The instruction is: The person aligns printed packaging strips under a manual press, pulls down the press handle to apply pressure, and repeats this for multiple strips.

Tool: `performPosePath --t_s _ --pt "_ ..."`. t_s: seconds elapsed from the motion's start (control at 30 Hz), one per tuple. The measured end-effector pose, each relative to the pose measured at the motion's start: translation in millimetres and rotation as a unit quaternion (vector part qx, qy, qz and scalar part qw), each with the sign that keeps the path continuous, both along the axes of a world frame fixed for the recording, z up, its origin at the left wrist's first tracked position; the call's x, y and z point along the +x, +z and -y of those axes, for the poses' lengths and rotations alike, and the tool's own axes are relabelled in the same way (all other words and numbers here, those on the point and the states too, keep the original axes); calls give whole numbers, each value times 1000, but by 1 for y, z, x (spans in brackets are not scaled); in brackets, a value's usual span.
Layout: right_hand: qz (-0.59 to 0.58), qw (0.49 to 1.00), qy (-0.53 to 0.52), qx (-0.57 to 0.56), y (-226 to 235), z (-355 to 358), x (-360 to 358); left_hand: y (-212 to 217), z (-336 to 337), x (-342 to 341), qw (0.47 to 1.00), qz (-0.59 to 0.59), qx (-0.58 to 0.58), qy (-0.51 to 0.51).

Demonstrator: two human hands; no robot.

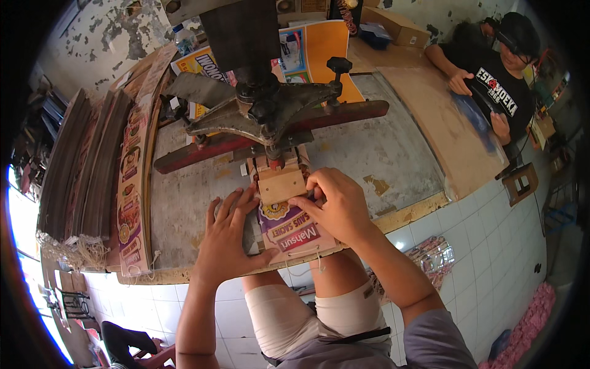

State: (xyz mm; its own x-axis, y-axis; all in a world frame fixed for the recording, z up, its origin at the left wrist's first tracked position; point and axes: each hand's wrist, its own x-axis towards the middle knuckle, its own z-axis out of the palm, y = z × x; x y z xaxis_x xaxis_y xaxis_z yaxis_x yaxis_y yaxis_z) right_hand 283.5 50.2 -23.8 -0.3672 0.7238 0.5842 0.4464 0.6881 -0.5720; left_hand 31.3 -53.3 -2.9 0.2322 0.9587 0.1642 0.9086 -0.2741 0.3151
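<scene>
A stack of printed cardboard cards (294, 232), purple and cream with a red band, lies at the near edge of the grey worktable (381, 154). Its far end sits under a small wooden block (281, 184) below a black and red iron press (264, 107). My left hand (232, 234) lies flat with fingers spread on the left side of the stack. My right hand (335, 203) is curled over the stack's right side, fingertips pinching at the wooden block's edge. Thin string loops hang from the cards' near end.
Piles of printed strips (132, 184) and dark boards line the table's left edge. Orange and yellow printed sheets (319, 46) lie behind the press. Another person (498, 80) sits at the far right with hands on a brown board (442, 129). White tiled floor lies below.
</scene>
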Motion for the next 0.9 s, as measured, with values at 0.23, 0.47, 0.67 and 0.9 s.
performPosePath --t_s 0.23,0.47,0.67,0.9 --pt "-5 999 28 -21 5 -7 14 0 1 0 1000 1 3 2" --pt "146 989 -12 34 -15 -26 12 -1 1 -2 1000 -2 2 -3" --pt "232 969 1 83 -20 -44 9 0 1 0 1000 -5 3 0" --pt "243 963 -3 115 -20 -48 11 -2 1 -2 1000 -8 8 -2"
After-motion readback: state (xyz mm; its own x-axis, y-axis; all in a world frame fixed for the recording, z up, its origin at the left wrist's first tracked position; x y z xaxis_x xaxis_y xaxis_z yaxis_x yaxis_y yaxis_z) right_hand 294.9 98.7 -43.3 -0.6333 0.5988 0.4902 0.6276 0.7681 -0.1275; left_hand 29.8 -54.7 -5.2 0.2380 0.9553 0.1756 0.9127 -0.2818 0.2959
